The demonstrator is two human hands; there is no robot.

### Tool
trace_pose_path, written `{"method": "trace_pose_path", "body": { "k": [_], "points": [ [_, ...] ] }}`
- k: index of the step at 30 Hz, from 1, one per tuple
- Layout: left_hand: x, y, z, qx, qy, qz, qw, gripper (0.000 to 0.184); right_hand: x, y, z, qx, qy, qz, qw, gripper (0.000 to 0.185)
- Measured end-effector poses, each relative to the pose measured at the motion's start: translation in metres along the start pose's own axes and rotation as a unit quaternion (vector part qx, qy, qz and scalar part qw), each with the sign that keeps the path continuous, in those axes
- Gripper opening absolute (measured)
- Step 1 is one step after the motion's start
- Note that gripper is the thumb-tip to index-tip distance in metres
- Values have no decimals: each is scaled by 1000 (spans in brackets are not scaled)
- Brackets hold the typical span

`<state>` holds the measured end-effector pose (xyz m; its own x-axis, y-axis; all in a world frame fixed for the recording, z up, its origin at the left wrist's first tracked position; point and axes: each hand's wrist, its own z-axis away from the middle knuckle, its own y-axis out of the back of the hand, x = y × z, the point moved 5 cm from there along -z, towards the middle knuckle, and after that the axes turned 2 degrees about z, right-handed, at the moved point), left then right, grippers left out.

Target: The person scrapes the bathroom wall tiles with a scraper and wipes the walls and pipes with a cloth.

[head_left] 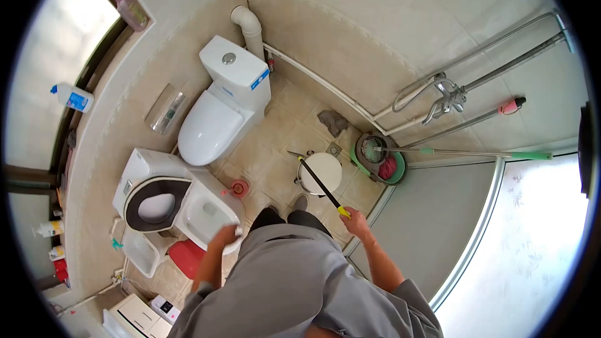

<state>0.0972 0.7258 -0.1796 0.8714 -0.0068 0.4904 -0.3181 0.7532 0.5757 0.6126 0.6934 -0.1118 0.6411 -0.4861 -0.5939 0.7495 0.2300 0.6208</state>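
My right hand (355,220) is closed round the yellow end of a long black stick (321,183). The stick slants away from me to a yellow tip with a thin grey piece on it, passing over a round white-topped stool (324,174). The kind of tool is too small to tell. My left hand (225,236) has its fingers curled, with a small pale patch at the fingertips; what it is I cannot make out. This hand is over the edge of a white basin-like fixture (205,211).
A closed white toilet (213,124) stands ahead, left of centre. A seat with a dark rim (158,204) and a red plastic piece (186,259) are at left. At right are a green bucket (397,174), a mop pole (463,152) and a glass partition (432,213). A grey rag (332,122) lies on the tiles.
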Motion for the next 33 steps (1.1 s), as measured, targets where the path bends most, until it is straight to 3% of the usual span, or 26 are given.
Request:
{"method": "trace_pose_path", "body": {
  "k": [1,4,6,7,9,11,15,16,18,19,20,24,26,29,33],
  "points": [
    [-1,-18,15,-72,54,33,995,48,-7,8,-19,-15,-2,23,1000,47],
    [-9,-28,39,-82,81,82,990,46,-24,20,-70,-4,-5,73,997,47],
    [-17,-24,38,-44,145,177,972,43,-38,23,-100,3,-18,103,994,43],
    [-9,-14,25,-46,147,184,971,43,-41,26,-122,-2,-18,110,994,43],
    [7,35,-2,38,153,140,977,41,-45,17,-159,-5,-32,115,993,40],
    [15,79,-48,83,114,167,976,39,-73,24,-197,-18,-48,140,989,38],
    [38,145,-156,85,24,217,972,36,-96,31,-249,7,-55,193,980,33],
    [38,147,-195,122,-112,-34,986,36,-107,40,-263,2,-56,199,978,33],
    [33,154,-244,136,-239,-275,921,35,-143,67,-292,40,-28,268,962,32],
    [32,183,-254,156,-184,-34,970,33,-153,80,-307,38,-12,280,959,35],
    [29,203,-261,169,-113,209,957,32,-181,98,-322,28,-26,305,952,40],
    [33,201,-308,146,-15,275,950,31,-179,102,-406,11,2,330,944,37],
    [32,198,-324,22,110,355,928,32,-191,99,-451,40,59,320,945,33],
    [33,172,-356,-33,96,343,934,34,-205,77,-524,-29,29,337,941,26],
    [47,148,-415,-65,129,392,908,33,-167,22,-630,-47,20,333,942,26]
  ]
}}
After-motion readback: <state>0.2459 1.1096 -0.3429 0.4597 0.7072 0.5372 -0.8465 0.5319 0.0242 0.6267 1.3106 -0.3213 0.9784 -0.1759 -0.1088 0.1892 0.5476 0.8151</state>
